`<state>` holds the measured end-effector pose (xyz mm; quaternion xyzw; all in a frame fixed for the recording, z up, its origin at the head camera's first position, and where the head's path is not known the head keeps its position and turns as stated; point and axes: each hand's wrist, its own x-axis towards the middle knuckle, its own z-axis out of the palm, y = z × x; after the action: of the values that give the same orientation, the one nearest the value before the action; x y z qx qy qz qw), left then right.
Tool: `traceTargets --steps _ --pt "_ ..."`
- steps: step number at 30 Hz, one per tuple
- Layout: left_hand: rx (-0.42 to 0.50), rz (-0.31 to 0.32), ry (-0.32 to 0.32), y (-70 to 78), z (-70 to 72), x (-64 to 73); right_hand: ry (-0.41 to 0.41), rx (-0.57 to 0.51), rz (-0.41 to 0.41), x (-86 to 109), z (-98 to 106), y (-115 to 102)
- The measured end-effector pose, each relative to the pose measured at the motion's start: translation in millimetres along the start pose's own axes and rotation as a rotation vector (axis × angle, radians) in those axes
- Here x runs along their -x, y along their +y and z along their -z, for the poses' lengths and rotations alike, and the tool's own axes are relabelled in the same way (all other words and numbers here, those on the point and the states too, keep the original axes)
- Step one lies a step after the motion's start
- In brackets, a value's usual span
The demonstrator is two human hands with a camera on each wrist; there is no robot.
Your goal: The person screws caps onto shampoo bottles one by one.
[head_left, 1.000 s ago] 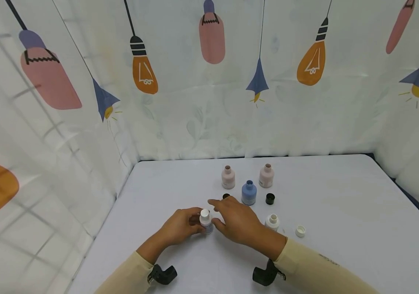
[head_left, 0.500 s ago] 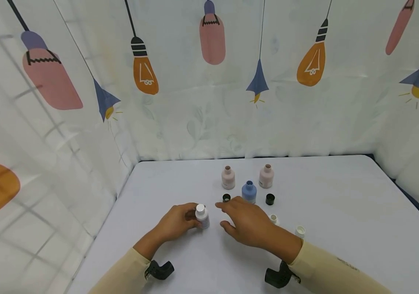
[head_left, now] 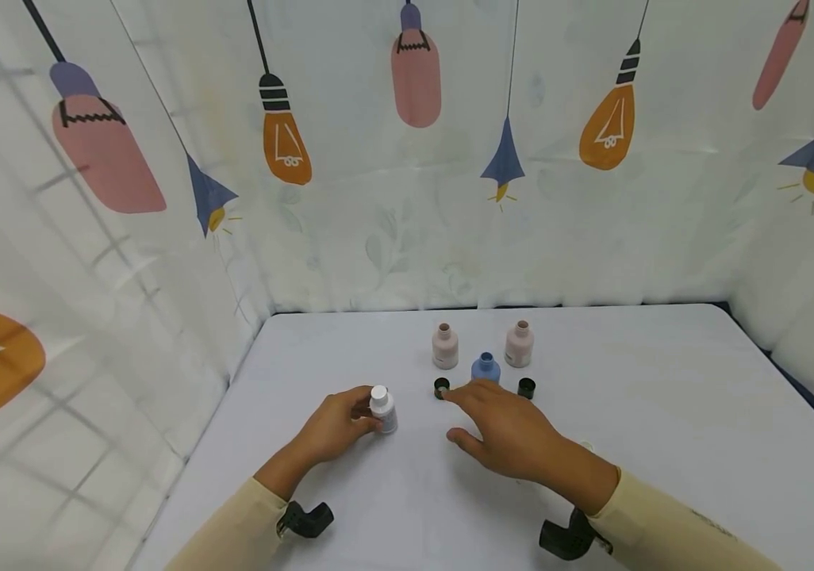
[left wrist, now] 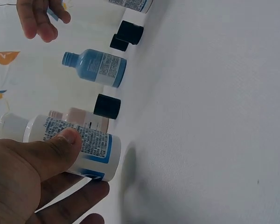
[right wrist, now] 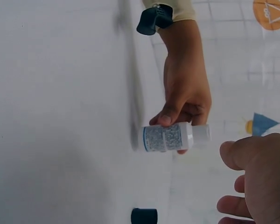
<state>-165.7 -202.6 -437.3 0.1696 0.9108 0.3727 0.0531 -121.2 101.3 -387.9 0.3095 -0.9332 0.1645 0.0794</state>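
My left hand [head_left: 339,424] grips a small white bottle [head_left: 384,414] with a white cap on, thumb across its printed label [left wrist: 91,140]. The bottle stands nearly upright, tilted slightly, with its shadow on the table beside it. To its right, my right hand [head_left: 517,432] hovers over the table with fingers extended and nothing in them. Its fingertips overlap a black cap [head_left: 440,387] in the head view. Just behind the hand is an uncapped blue bottle [head_left: 485,366], its lower part hidden. A second black cap [head_left: 526,388] lies right of it.
Two uncapped pale pink bottles [head_left: 445,347] stand toward the back of the white table [head_left: 350,341]. Another white bottle [left wrist: 133,3] shows at the top of the left wrist view; the right hand hides it in the head view. A printed curtain [head_left: 407,222] hangs behind the table.
My left hand has carried the white bottle leftward and slightly back. My right hand has moved away from that bottle to the right, now covering the open white bottle and most of the white cap.
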Motion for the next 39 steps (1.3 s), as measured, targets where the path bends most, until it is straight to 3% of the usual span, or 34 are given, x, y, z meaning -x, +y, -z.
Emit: traceTargets --steps 6,19,30,39 --pt "-0.027 0.036 0.022 0.8 8.8 -4.2 -0.004 -0.005 -0.064 7.6 7 6" --pt "-0.032 0.043 0.056 -5.9 22.5 -10.0 0.06 0.01 -0.08 21.8 16 24" --pt "-0.034 0.048 0.079 -17.1 32.9 -14.8 0.003 0.024 -0.144 33.9 25 39" --pt "-0.019 0.054 0.083 -18.0 40.5 -18.8 0.026 0.061 -0.191 42.9 30 44"
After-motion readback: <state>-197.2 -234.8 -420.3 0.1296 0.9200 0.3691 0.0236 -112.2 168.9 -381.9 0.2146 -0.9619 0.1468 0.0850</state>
